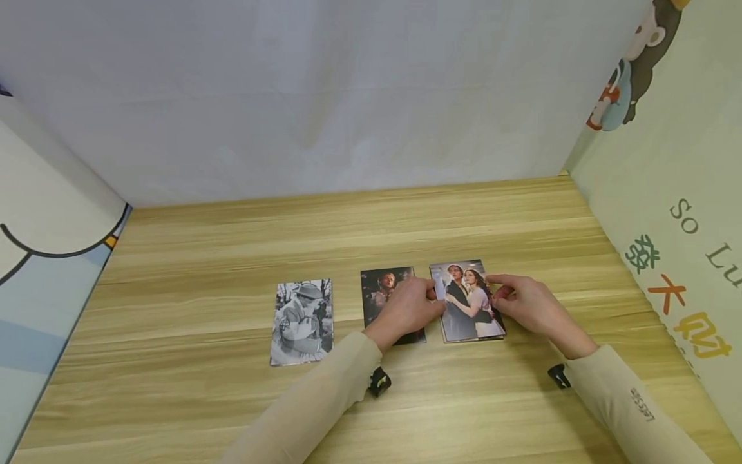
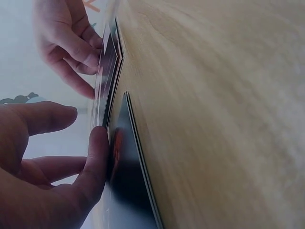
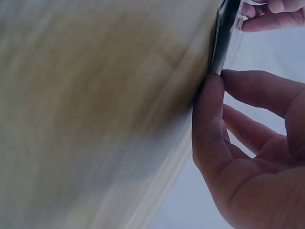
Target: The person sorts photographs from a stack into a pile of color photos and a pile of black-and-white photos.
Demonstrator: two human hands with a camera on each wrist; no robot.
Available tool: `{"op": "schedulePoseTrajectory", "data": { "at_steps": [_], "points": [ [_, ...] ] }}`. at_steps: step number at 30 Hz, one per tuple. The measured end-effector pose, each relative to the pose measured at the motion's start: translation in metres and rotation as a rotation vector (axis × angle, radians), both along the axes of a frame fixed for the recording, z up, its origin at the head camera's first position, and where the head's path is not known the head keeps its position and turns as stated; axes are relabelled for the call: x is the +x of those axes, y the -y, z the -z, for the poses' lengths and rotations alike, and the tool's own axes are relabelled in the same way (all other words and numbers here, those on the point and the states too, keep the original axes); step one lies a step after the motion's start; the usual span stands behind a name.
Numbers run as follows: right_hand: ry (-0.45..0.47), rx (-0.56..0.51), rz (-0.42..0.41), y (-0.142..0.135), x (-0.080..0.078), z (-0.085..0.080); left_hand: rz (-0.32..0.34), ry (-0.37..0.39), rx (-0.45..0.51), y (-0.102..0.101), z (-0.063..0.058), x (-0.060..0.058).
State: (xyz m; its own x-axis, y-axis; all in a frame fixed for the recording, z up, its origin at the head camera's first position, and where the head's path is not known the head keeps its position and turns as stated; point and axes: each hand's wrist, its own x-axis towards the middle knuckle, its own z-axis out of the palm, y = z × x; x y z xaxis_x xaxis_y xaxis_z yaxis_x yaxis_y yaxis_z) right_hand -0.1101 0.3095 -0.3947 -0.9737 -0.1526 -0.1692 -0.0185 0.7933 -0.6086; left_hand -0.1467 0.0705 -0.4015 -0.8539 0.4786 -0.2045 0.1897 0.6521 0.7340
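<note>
A colour photo card (image 1: 464, 306) of a couple embracing lies at the right, slightly askew on other cards. My right hand (image 1: 524, 306) pinches its right edge; in the right wrist view, thumb (image 3: 209, 114) and forefinger meet at the card's edge. My left hand (image 1: 408, 306) is at its left edge with relaxed fingers; one fingertip (image 2: 98, 143) touches the edge in the left wrist view, the others stand off. Under the left hand lies a dark photo card (image 1: 371, 283), partly hidden by it. Further left is a black-and-white photo card (image 1: 301, 322) of a person in a hat.
The cards lie on a wood-grain table (image 1: 232, 245). A pale wall panel (image 1: 319, 116) rises behind it, with printed panels at left and right (image 1: 666, 212). A black wrist-camera piece (image 1: 379, 382) hangs under the left sleeve, another (image 1: 559, 376) under the right.
</note>
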Motion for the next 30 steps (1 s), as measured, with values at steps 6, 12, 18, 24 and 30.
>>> {"op": "schedulePoseTrajectory", "data": {
  "at_steps": [6,12,18,24,30],
  "points": [
    [0.008,0.006,-0.006,0.0013,-0.0003,-0.0007,-0.006,0.014,0.001,-0.0003,-0.0017,0.0002],
    [0.000,0.006,-0.008,0.0016,-0.0006,-0.0006,-0.018,0.028,0.001,-0.0008,-0.0020,0.0004],
    [-0.007,0.011,-0.012,0.0014,-0.0017,-0.0005,-0.021,0.034,0.008,-0.0011,-0.0019,0.0003],
    [0.005,0.014,-0.014,0.0012,-0.0021,-0.0002,-0.015,0.030,0.007,-0.0011,-0.0027,0.0002],
    [0.010,0.013,-0.014,0.0008,-0.0013,-0.0002,-0.021,0.028,0.005,-0.0016,-0.0024,0.0011]
  ]
}}
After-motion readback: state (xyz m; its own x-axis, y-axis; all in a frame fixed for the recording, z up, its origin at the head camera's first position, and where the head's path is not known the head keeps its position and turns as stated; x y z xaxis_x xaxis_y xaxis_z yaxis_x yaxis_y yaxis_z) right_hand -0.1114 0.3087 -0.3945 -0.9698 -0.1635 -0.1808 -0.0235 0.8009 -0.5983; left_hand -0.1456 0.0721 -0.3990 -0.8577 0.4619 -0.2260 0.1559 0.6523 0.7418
